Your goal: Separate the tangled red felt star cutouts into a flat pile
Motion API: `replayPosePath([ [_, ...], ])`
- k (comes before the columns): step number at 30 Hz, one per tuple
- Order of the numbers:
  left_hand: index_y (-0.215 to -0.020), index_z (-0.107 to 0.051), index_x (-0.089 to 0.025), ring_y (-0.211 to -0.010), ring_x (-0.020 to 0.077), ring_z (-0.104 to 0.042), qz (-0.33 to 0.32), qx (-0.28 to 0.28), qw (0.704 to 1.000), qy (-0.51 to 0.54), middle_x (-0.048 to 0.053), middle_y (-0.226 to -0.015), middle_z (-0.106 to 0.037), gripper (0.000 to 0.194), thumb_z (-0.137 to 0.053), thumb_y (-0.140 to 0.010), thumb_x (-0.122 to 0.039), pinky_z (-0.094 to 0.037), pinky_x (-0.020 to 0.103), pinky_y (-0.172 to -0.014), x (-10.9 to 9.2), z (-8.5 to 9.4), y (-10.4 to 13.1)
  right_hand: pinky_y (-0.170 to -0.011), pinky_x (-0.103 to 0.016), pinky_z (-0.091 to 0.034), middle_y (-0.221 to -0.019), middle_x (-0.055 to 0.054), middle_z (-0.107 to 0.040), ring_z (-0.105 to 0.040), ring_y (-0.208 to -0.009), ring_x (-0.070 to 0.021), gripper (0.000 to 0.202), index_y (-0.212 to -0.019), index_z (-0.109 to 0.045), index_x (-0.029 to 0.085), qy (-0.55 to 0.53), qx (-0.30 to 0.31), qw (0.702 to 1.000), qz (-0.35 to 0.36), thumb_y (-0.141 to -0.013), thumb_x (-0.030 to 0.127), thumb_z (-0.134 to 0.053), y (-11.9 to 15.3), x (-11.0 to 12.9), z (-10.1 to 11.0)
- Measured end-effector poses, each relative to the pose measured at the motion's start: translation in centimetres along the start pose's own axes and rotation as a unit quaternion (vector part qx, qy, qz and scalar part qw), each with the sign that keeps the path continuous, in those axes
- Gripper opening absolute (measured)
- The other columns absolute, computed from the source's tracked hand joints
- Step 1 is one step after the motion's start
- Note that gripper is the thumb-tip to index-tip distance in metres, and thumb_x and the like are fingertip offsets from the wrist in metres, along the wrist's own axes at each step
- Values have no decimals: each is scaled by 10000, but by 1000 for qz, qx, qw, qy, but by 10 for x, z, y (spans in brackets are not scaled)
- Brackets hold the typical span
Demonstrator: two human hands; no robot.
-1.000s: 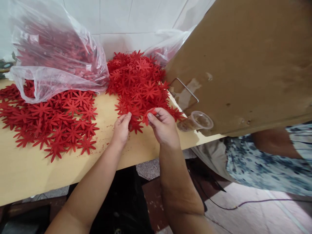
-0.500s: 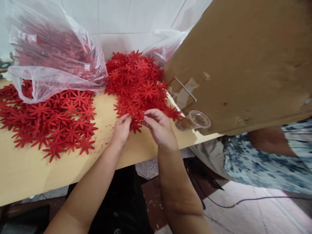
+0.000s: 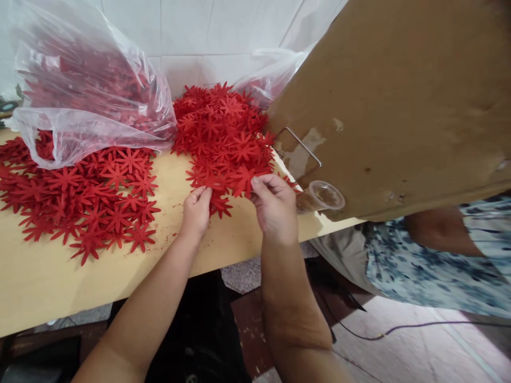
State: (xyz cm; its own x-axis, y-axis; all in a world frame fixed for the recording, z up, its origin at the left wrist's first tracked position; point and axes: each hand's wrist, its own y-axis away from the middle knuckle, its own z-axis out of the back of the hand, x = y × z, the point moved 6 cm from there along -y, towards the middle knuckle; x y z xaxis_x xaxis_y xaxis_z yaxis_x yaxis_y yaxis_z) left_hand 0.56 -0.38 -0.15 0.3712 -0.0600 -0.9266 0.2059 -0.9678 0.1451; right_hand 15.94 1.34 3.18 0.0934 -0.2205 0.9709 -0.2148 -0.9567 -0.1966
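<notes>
A heap of red felt flowers lies on the pale wooden table against the tiled wall. My left hand pinches the near edge of that heap, fingers on a flower. My right hand holds a red flower by its petals just above the heap's near side. A second spread of red flowers covers the table to the left, apart from both hands.
A clear plastic bag full of red flowers rests at the back left. A large brown cardboard sheet leans over the table's right end, with a clear plastic cup under it. Another person in patterned clothing sits at the right.
My right hand has shifted right and lifted a flower free from the heap's edge. My left hand stays pinching the heap's near edge.
</notes>
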Motion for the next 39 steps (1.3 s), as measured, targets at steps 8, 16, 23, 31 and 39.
replayPosePath([
  [8,-780,-657,-131,-666,98,-574,60,104,993,1,49,-749,-673,157,-634,-684,-252,-440,271,-746,9,-20,4,-537,-229,-444,-663,39,-572,-496,-547,-74,266,-701,-573,210,-12,-18,999,-38,-544,329,-751,-3,-11,6],
  [16,-927,-665,-170,-736,94,-591,54,98,994,-5,47,-888,-681,252,-548,-714,-104,-440,276,-800,11,-18,5,-502,-215,-406,-579,39,-496,-443,-516,-71,289,-625,-542,198,50,-13,998,-34,-682,465,-638,-2,-8,6],
  [23,-850,-668,-168,-725,83,-568,9,101,995,-18,28,-831,-671,164,-583,-713,-144,-432,237,-753,0,-20,7,-574,-223,-429,-674,36,-542,-493,-589,-75,231,-749,-564,208,47,77,996,-27,-627,346,-705,5,-6,-6],
  [31,-846,-650,-164,-726,95,-558,-28,121,992,-24,25,-829,-656,207,-662,-642,-192,-427,247,-744,-6,-23,13,-485,-196,-386,-639,40,-515,-446,-518,-57,217,-776,-565,201,56,60,996,-26,-671,358,-670,13,-4,-9],
  [39,-690,-623,-168,-623,84,-501,-52,68,995,-56,-14,-652,-599,82,-583,-703,-239,-392,227,-667,-5,-13,7,-453,-172,-368,-628,49,-512,-437,-495,-45,252,-806,-560,212,10,40,999,-34,-667,389,-674,7,-7,-7],
])
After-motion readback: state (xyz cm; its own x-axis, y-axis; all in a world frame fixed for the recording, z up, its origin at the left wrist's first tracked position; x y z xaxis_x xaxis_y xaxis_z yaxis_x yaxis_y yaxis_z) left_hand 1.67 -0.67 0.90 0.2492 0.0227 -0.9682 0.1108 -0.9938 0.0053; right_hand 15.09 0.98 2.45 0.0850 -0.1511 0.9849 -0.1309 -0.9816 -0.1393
